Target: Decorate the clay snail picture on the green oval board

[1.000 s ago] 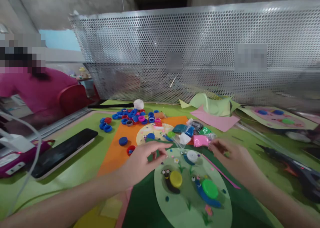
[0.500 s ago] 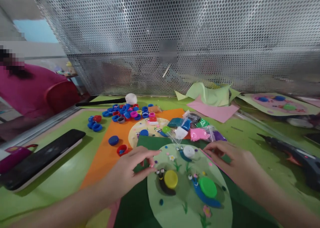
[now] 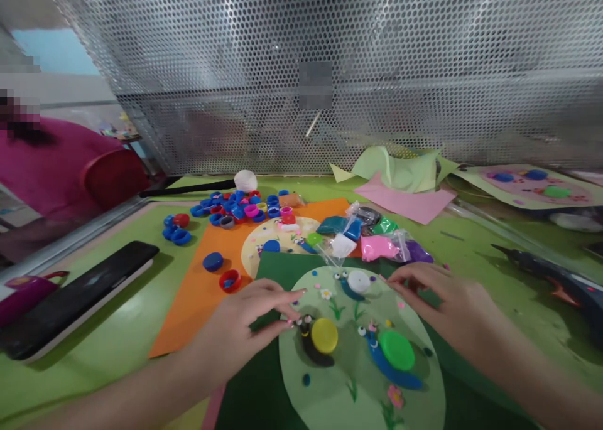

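Observation:
A light green felt oval (image 3: 358,380) lies on a dark green sheet (image 3: 277,267). It carries three clay snails with a yellow cap (image 3: 324,336), a green cap (image 3: 397,349) and a white cap (image 3: 358,281) as shells. My left hand (image 3: 249,320) reaches to the oval's left rim beside the yellow-cap snail, thumb and forefinger pinched at the edge. My right hand (image 3: 438,304) rests at the oval's upper right rim near the white cap. Its fingers are bent and apart, with the tips on the felt.
Several loose bottle caps (image 3: 235,207) lie on an orange sheet (image 3: 198,304). Small clay bags (image 3: 377,245) sit behind the oval. A phone (image 3: 80,298) is at left, a glue gun (image 3: 556,279) at right. A person in magenta (image 3: 61,166) sits at far left behind the perforated metal screen (image 3: 330,72).
The view has tilted down and closer. My left hand slid down to the oval's left rim. The pink strip under my right hand is no longer seen.

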The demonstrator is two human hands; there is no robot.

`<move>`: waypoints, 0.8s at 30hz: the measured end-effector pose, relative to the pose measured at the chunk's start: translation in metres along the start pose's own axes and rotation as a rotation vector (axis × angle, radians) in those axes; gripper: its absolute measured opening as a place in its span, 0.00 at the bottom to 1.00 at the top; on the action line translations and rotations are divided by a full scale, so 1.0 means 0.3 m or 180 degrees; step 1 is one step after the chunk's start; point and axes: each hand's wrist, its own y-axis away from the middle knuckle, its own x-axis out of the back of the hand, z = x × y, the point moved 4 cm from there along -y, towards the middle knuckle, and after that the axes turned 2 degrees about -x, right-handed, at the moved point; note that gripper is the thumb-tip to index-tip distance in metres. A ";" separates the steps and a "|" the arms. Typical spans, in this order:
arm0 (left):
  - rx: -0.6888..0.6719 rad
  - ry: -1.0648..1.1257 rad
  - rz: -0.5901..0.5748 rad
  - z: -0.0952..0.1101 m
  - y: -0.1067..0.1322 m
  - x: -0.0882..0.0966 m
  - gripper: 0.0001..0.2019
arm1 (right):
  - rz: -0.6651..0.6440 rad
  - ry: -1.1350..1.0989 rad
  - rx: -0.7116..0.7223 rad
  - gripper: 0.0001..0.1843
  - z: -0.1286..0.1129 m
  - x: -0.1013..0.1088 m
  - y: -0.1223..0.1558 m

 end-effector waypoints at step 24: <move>0.0362 -0.0123 0.0300 0.030 -0.043 0.028 0.12 | -0.0295 0.0560 0.0104 0.13 -0.042 0.001 0.000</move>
